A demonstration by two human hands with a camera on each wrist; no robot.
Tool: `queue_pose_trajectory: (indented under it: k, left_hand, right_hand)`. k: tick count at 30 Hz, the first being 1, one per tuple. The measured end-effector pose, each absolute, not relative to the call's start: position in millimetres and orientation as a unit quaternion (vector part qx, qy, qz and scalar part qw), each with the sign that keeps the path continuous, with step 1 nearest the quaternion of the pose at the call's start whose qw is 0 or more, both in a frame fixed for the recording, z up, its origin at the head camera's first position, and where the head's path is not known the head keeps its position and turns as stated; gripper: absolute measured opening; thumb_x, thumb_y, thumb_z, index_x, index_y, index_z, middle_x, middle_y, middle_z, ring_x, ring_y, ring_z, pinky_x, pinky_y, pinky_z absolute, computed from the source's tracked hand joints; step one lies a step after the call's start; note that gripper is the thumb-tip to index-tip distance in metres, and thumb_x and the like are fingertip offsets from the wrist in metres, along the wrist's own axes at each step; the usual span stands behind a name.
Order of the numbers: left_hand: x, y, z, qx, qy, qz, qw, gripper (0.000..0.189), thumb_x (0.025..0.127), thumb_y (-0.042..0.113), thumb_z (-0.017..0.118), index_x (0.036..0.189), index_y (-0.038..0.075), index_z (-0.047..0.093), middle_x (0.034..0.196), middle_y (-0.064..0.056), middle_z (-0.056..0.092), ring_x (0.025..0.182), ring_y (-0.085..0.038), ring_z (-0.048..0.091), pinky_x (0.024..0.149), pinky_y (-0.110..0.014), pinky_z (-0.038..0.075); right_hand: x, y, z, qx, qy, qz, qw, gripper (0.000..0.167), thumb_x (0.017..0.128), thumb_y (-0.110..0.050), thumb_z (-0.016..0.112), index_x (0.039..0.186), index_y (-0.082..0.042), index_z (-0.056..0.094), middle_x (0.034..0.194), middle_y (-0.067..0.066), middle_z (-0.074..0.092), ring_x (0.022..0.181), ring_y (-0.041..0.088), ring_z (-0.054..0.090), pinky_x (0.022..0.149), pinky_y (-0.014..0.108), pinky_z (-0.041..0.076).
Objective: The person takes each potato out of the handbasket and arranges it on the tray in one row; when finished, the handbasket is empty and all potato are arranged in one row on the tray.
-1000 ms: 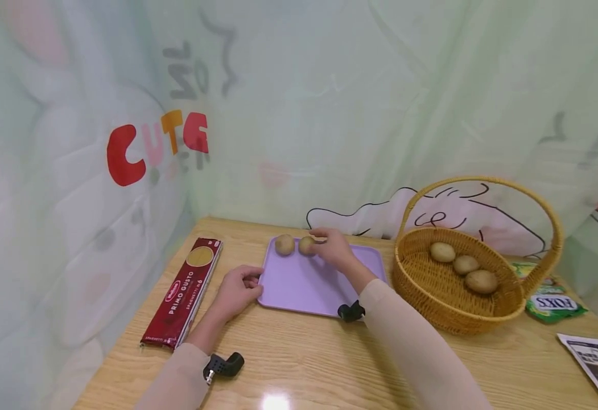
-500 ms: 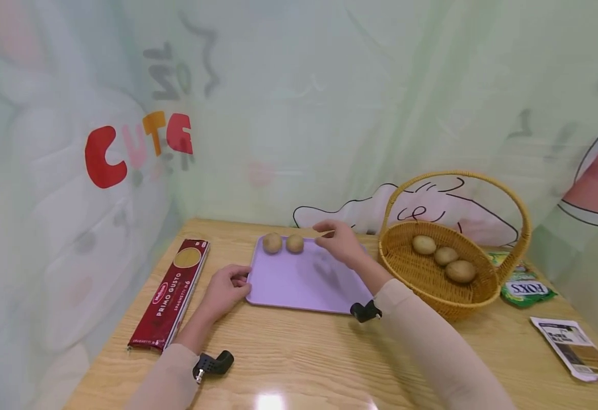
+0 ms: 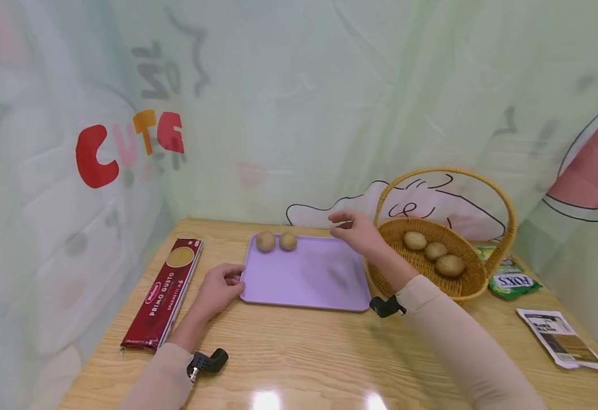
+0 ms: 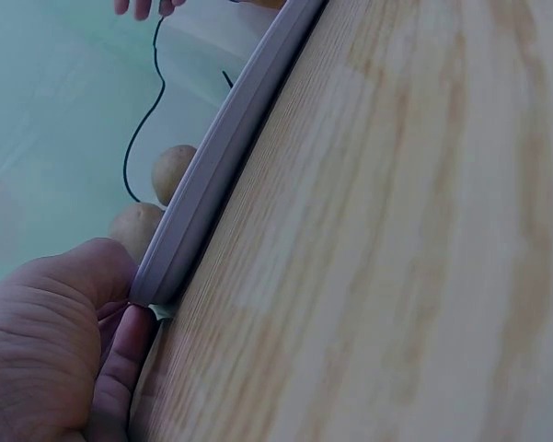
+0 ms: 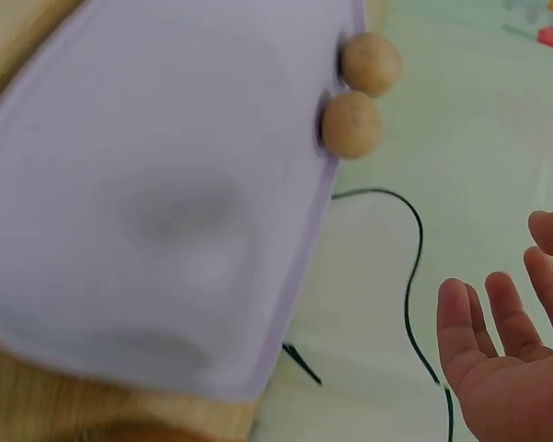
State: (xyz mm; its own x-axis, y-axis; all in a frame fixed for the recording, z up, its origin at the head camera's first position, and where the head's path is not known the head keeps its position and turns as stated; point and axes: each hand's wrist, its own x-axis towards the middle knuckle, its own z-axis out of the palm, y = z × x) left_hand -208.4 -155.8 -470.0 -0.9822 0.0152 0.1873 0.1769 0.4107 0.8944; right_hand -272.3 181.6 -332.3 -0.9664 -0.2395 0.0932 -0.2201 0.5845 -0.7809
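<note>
A lilac tray [image 3: 304, 276] lies on the table with two potatoes side by side at its back left, a left potato [image 3: 265, 241] and a right potato [image 3: 288, 241]. My left hand [image 3: 220, 289] pinches the tray's left edge. In the left wrist view its thumb [image 4: 101, 267] lies against the rim and a finger [image 4: 131, 343] is below it. My right hand [image 3: 359, 232] is raised over the tray's back right, holding nothing, its fingers loosely bent and apart. The wicker basket [image 3: 475, 290] stands just right of it, partly behind the forearm, with three potatoes [image 3: 436, 251] inside.
A red spaghetti packet [image 3: 163, 296] lies left of my left hand. A green FOX'S bag [image 3: 514, 280] lies behind the basket's right side, and a white-and-brown pouch [image 3: 562, 339] is at the far right. A printed curtain [image 3: 278, 114] hangs behind the table.
My right hand has let go of the right potato on the tray and moved up and right toward the basket. The left hand stays at the tray's edge. The head view has turned rightward.
</note>
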Motion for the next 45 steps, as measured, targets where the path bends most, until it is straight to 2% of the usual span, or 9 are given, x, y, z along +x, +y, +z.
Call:
queue_pose_trajectory:
  k: [6,10,16,22,25,28,33,40,45]
  left_hand:
    - [-206.8,-157.5,-466.0,-0.054,-0.837,-0.539,0.071,0.039,0.082,0.003,0.072,0.12,0.004,0.067,0.102,-0.007,0.065,0.088,-0.018,0.061,0.076,-0.028,0.053]
    - [-207.9,-157.8,-466.6,-0.061,-0.837,-0.539,0.074,0.039,0.082,0.002,0.072,0.12,0.003,0.066,0.102,-0.008,0.065,0.088,-0.018,0.061,0.076,-0.027,0.053]
    - [-206.7,-158.1,-468.0,-0.063,-0.837,-0.538,0.071,0.039,0.081,0.003,0.072,0.12,0.002,0.066,0.102,-0.008,0.065,0.088,-0.018,0.061,0.075,-0.026,0.053]
    - [-202.6,-163.1,-466.7,-0.052,-0.838,-0.539,0.075,0.039,0.081,0.003,0.072,0.12,0.003,0.066,0.1,-0.008,0.065,0.087,-0.018,0.061,0.076,-0.027,0.053]
    - [-200.3,-165.1,-466.2,-0.048,-0.838,-0.538,0.077,0.039,0.081,0.003,0.072,0.12,0.003,0.066,0.1,-0.007,0.065,0.087,-0.018,0.061,0.075,-0.027,0.053]
    - [-197.8,-166.8,-466.3,-0.043,-0.84,-0.535,0.08,0.039,0.081,0.003,0.072,0.12,0.003,0.066,0.101,-0.007,0.065,0.087,-0.018,0.061,0.075,-0.026,0.053]
    - [-195.2,-167.4,-467.5,-0.044,-0.837,-0.54,0.082,0.039,0.081,0.002,0.073,0.119,0.003,0.067,0.101,-0.007,0.065,0.087,-0.018,0.061,0.075,-0.027,0.053]
    - [-196.3,-159.6,-471.8,-0.046,-0.825,-0.559,0.075,0.038,0.079,0.0,0.073,0.117,0.004,0.068,0.099,-0.006,0.064,0.085,-0.017,0.062,0.074,-0.026,0.054]
    - [-196.2,-150.8,-471.9,-0.056,-0.822,-0.563,0.072,0.038,0.079,-0.001,0.072,0.116,0.003,0.068,0.098,-0.006,0.064,0.085,-0.017,0.062,0.074,-0.027,0.054]
  right_hand:
    - [-272.7,206.2,-319.5,-0.127,0.887,-0.444,0.007,0.032,0.093,-0.016,0.065,0.124,-0.007,0.062,0.123,0.013,0.06,0.112,0.03,0.056,0.091,0.044,0.046]
    - [-272.2,224.2,-312.2,-0.122,0.896,-0.427,0.0,0.032,0.094,-0.021,0.064,0.123,-0.007,0.061,0.124,0.014,0.059,0.11,0.029,0.055,0.089,0.043,0.046]
    - [-269.8,251.4,-299.7,-0.112,0.902,-0.416,0.03,0.033,0.096,-0.02,0.061,0.124,-0.003,0.058,0.126,0.017,0.055,0.11,0.03,0.052,0.091,0.045,0.044]
    - [-279.8,272.6,-293.8,-0.099,0.912,-0.399,0.017,0.028,0.096,-0.013,0.054,0.12,0.001,0.057,0.122,0.018,0.055,0.102,0.028,0.049,0.081,0.033,0.044]
    - [-285.8,281.4,-293.1,-0.084,0.912,-0.401,0.018,0.031,0.095,-0.012,0.053,0.123,0.002,0.056,0.125,0.02,0.053,0.104,0.028,0.049,0.08,0.031,0.045]
    - [-292.2,290.3,-295.4,-0.081,0.915,-0.395,0.014,0.035,0.097,-0.015,0.054,0.127,0.002,0.055,0.13,0.023,0.052,0.11,0.032,0.052,0.084,0.035,0.047]
    - [-301.1,308.9,-305.9,-0.075,0.916,-0.393,0.019,0.041,0.099,-0.018,0.054,0.133,0.005,0.05,0.133,0.026,0.049,0.119,0.037,0.048,0.095,0.046,0.043]
    - [-305.7,341.2,-321.4,-0.046,0.931,-0.361,0.015,0.048,0.096,-0.021,0.057,0.135,0.005,0.049,0.134,0.03,0.047,0.12,0.041,0.045,0.097,0.049,0.04]
    - [-303.9,362.1,-328.4,-0.044,0.947,-0.317,0.038,0.047,0.095,-0.017,0.056,0.136,0.006,0.048,0.134,0.031,0.046,0.122,0.045,0.042,0.1,0.055,0.036]
